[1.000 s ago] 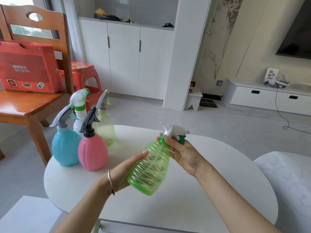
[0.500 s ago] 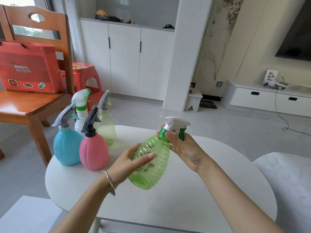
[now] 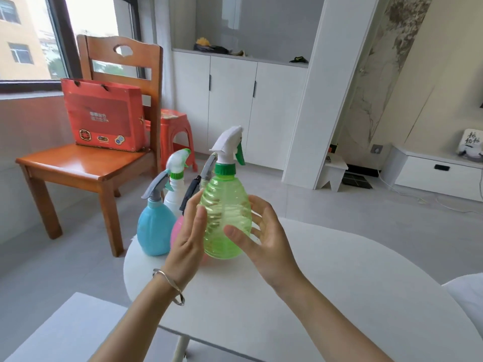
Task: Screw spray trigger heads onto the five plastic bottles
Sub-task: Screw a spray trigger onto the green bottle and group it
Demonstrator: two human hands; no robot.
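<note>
Green ribbed bottle, see-through pear-shaped plastic, stands upright on the white table, white trigger head on top. Left hand and right hand flank it, fingers straight and spread. Blue bottle stands behind.

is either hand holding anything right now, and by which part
Nothing gripped: left hand and right hand lie open either side of the green bottle.

Ribbed green bottle; blue bottle; orange bag.
</note>
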